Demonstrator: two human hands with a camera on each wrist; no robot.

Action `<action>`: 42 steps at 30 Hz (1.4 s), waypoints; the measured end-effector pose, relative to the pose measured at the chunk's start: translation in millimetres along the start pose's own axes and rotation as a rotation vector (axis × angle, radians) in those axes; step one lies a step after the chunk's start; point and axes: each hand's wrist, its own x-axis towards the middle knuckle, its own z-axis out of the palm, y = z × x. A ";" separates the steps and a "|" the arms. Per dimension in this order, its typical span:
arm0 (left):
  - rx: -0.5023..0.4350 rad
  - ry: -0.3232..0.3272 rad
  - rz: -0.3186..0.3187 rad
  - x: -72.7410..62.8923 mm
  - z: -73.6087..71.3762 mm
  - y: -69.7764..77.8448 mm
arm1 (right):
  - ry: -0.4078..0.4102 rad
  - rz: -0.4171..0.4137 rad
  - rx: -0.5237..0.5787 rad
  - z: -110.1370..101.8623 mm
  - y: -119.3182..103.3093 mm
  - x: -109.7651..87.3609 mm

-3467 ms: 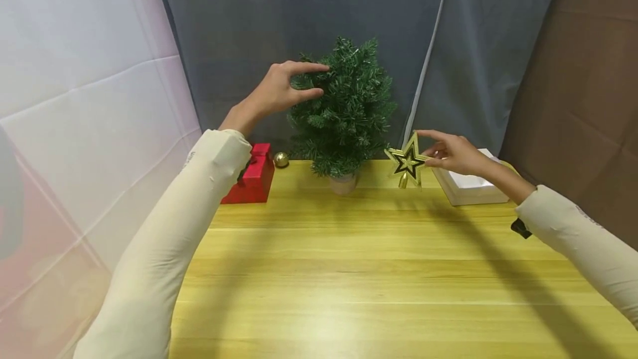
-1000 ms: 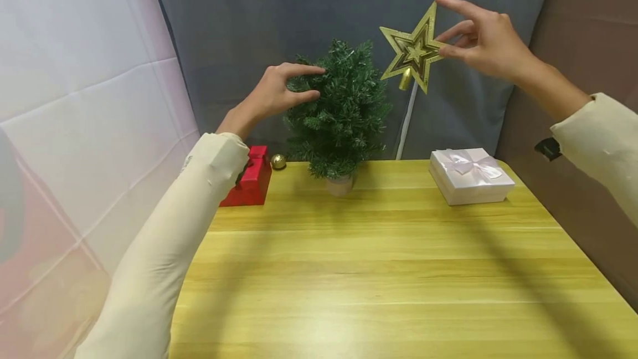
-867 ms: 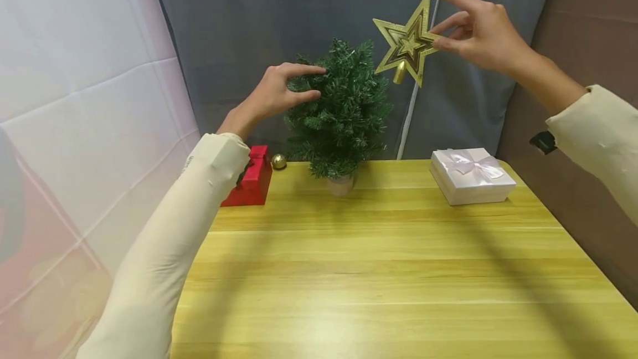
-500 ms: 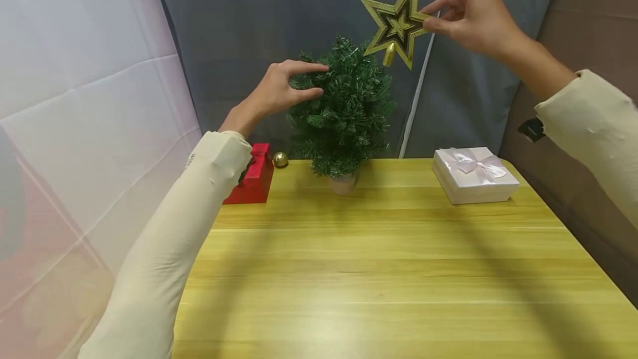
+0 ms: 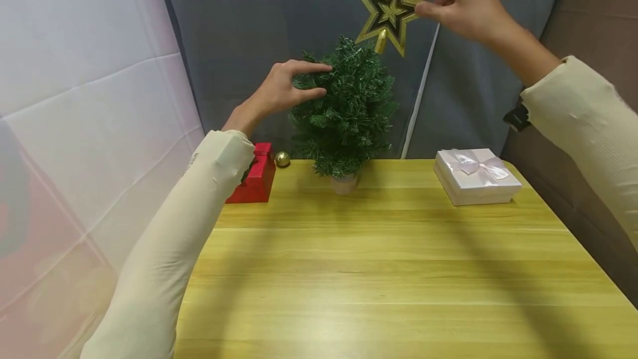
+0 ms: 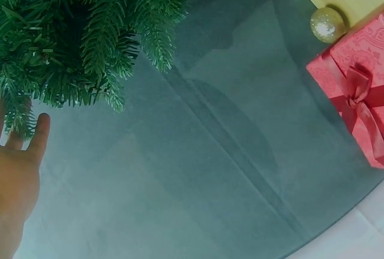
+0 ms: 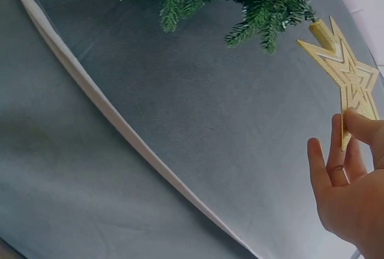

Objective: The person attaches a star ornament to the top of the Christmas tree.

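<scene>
My right hand (image 5: 471, 1) pinches a gold star tree topper (image 5: 391, 11) by its right-hand points. In the right wrist view, thumb and fingers grip one tip of the star (image 7: 354, 79), and its short gold socket (image 7: 324, 34) is close to the branches. A small green artificial Christmas tree (image 5: 346, 109) stands in a pale pot (image 5: 344, 184); the star is just above its top in the head view. My left hand (image 5: 284, 87) is at the tree's upper left, thumb and forefinger straight and spread; branches hide some of its fingertips in the left wrist view.
A red gift box (image 5: 258, 176) with a bow sits at the back left, partly behind the left sleeve. Beside it lies a gold bauble (image 5: 282, 159). A white gift box (image 5: 477, 175) with a ribbon bow is at the back right of the wooden table (image 5: 379, 270). Grey cloth (image 5: 239, 10) hangs behind.
My right hand has lifted the star from low beside the tree, uncovering the white box, then carried it up and left to the treetop. The left hand stays nearly still.
</scene>
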 end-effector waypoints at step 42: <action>0.003 -0.013 -0.015 2.7 4.3 10.0 | 0.096 0.093 0.111 38.4 -21.4 62.8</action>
